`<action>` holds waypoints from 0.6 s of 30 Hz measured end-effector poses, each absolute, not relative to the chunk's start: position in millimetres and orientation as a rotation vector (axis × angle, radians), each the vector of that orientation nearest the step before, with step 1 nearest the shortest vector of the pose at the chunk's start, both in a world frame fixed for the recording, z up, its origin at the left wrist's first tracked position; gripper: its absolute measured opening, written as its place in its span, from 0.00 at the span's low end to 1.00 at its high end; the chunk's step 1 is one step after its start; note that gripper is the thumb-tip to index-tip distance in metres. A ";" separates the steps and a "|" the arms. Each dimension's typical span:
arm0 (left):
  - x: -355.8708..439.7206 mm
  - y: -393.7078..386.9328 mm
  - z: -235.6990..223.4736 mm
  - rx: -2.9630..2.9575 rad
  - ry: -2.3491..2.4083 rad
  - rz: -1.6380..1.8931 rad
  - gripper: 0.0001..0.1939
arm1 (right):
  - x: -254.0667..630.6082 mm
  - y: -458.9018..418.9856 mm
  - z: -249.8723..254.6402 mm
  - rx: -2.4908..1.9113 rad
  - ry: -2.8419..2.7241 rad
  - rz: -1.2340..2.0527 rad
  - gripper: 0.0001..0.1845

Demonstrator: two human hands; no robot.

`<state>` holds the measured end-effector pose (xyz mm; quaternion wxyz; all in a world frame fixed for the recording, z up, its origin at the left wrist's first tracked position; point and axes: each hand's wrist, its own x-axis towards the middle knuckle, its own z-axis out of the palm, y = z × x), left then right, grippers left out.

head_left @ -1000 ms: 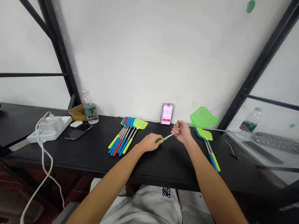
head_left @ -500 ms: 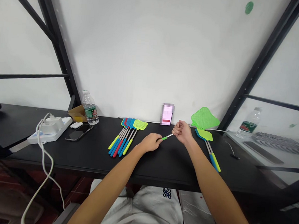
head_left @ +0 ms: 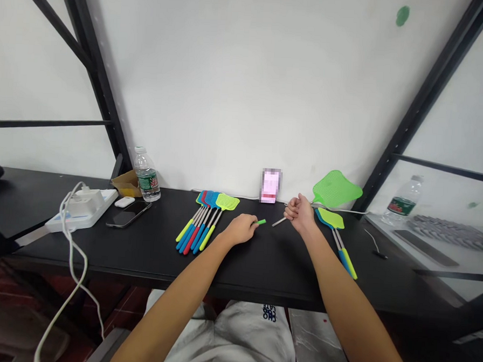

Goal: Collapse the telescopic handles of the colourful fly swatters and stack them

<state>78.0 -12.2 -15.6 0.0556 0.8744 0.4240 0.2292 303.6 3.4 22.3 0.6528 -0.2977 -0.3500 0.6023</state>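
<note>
1. Here at nine o'clock from the gap between the hands, it's the left hand (head_left: 242,229), fingers closed around a green handle (head_left: 261,222), just its tip peeking out. A loose pinch could let it roll off across the desk (head_left: 261,274).

2. Over to two o'clock, the right hand (head_left: 300,212), fingers curled in on the metal rod (head_left: 279,222) of the green swatter; how firm that grip is, I can't tell. Rod and handle stand apart, so bringing them together off-line could make the rod miss the opening, or jab the left fingers!

3. Beyond that hand, also around two o'clock, here's the big green swatter head (head_left: 336,189), close by the wall. A twist of the wrist could scrape or bend it.

4. Just past three, a pair of swatters (head_left: 332,218) lies right under that head; a low swing might knock them askew.

5. And at twelve, the upright phone (head_left: 270,186)! One stray knuckle or rod tip could topple it.
</note>
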 end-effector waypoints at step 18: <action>60.8 -5.3 -12.2 2.578 1.882 0.479 0.09 | 303.8 5.0 17.3 -0.772 -0.882 1.399 0.18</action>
